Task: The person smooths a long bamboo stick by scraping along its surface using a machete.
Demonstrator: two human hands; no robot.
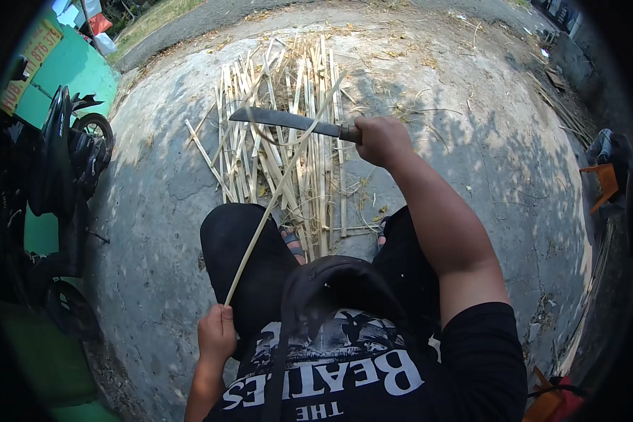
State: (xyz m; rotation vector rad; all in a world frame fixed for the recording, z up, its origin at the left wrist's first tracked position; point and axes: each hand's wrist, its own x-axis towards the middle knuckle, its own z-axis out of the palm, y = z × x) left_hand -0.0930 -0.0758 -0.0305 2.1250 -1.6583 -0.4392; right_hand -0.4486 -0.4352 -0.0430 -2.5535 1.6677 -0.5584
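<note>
My right hand, arm stretched forward, is closed round the wooden handle of a machete. Its long dark blade points left above the pile. Near my left hip, my left hand grips the lower end of a thin bamboo strip. That strip slants up and to the right across my left knee and meets the blade's line near the handle; whether they touch I cannot tell. A thin curled sliver loops by the blade. Beneath, many pale split bamboo strips lie lengthwise on the ground between and beyond my feet.
Black motorbikes stand at the left beside a green panel. An orange plastic chair is at the right edge. Shavings and dry leaves litter the concrete ground. More long strips lie along the right side.
</note>
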